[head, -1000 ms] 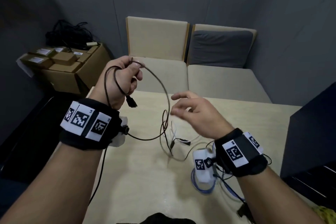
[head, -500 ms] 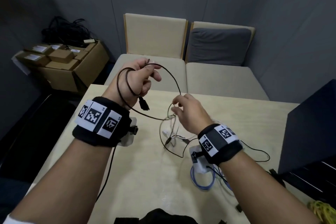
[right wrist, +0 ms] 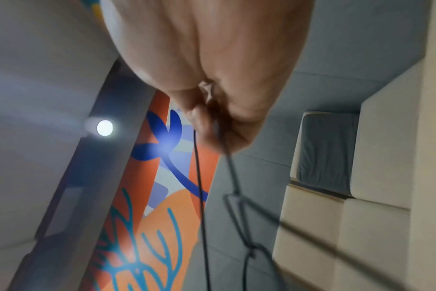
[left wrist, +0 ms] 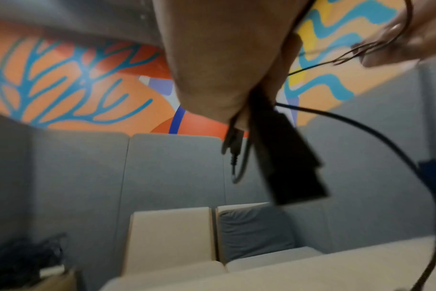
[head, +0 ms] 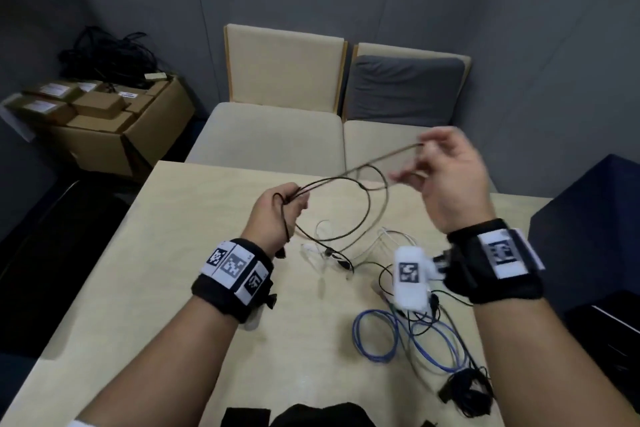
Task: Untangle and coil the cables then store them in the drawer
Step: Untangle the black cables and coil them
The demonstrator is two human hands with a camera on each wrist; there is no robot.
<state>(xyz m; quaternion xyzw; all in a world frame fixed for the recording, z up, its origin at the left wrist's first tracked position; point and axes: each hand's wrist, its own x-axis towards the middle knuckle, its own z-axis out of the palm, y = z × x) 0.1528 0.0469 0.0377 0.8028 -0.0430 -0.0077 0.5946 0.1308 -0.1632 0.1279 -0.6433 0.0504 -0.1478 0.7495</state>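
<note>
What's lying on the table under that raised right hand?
Under the right hand, on the table: a blue cable in loose loops, thin white cables and black cables. The white wrist camera covers part of the tangle.

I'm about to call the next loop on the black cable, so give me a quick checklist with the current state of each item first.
1. Left hand grips the loops of the black cable: ok.
2. Right hand pinches the cable's running length: ok.
3. Span between the hands is free of knots: cannot tell, blurred.
4. Black cable is free of the white cable on the table: cannot tell, they cross there.
5. Black plug hangs below the left hand, out of the loop: ok.
6. Blue cable coiled: not ok, lying loose.
7. Drawer in sight: not ok.
</note>
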